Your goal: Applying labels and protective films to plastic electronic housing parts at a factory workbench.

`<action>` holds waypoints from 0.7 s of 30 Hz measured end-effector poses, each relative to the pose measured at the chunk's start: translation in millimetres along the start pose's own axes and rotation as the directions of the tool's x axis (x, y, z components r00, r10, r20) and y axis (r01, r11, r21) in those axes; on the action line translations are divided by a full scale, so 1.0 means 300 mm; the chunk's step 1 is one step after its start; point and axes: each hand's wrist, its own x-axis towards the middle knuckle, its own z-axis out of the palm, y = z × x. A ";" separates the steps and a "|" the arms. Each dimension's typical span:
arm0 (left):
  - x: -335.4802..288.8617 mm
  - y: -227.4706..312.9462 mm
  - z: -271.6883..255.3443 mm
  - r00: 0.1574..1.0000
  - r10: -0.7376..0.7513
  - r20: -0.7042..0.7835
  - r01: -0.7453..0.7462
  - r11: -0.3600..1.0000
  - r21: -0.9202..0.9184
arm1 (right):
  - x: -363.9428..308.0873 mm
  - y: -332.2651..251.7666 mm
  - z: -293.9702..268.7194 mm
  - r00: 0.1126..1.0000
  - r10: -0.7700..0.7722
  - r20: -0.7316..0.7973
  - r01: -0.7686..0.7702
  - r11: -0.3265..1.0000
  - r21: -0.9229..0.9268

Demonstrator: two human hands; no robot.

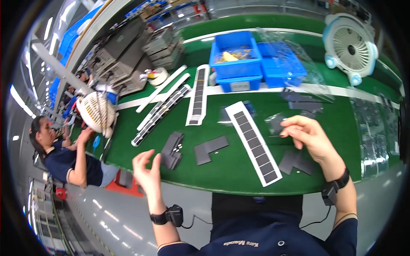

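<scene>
My left hand (pixel 147 171) is raised at the table's near edge, its fingers apart and nothing in them. Just beyond it lies a small stack of dark grey L-shaped pieces (pixel 171 150) with tiny white bits on it. My right hand (pixel 311 138) hovers over the right side with thumb and forefinger curled toward each other. A small clear plastic piece (pixel 275 123) shows at those fingertips; whether they grip it is unclear. Between my hands are another L-shaped piece (pixel 210 149) and a white strip with black squares (pixel 253 144). More dark pieces (pixel 296 163) lie below my right hand.
Further strips (pixel 198 96) and long narrow bundles (pixel 161 114) lie farther left. Blue bins (pixel 235 68) stand at the back, clear plastic bags (pixel 294 64) beside them. A white fan (pixel 351 48) stands back right. Another person (pixel 74 160) sits at left near a second fan (pixel 96 112).
</scene>
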 end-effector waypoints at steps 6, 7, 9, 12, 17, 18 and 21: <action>0.041 0.414 0.063 0.833 0.211 0.512 0.194 0.754 -0.627 | 0.027 -0.045 0.039 0.995 -0.058 0.085 0.056 0.998 0.021; 0.040 0.469 0.098 0.732 0.219 0.645 0.301 0.746 -0.594 | 0.028 -0.040 0.044 0.994 -0.077 0.082 0.076 0.997 0.018; 0.023 0.530 0.190 0.598 0.252 0.761 0.448 0.683 -0.578 | 0.023 -0.037 0.058 0.992 -0.097 0.077 0.096 0.995 0.018; 0.025 0.586 0.275 0.367 0.205 0.908 0.651 0.640 -0.408 | 0.007 -0.018 0.049 0.990 -0.122 0.068 0.121 0.993 0.013; 0.016 0.626 0.330 0.370 0.260 0.892 0.735 0.506 -0.452 | -0.014 0.000 0.017 0.989 -0.138 0.046 0.138 0.990 0.004; 0.010 0.631 0.342 0.399 0.280 0.873 0.724 0.489 -0.487 | -0.021 -0.008 0.008 0.990 -0.136 0.028 0.136 0.991 0.010; 0.007 0.653 0.350 0.504 0.319 0.803 0.613 0.523 -0.593 | -0.018 -0.031 0.005 0.980 -0.175 -0.091 0.129 0.919 -0.372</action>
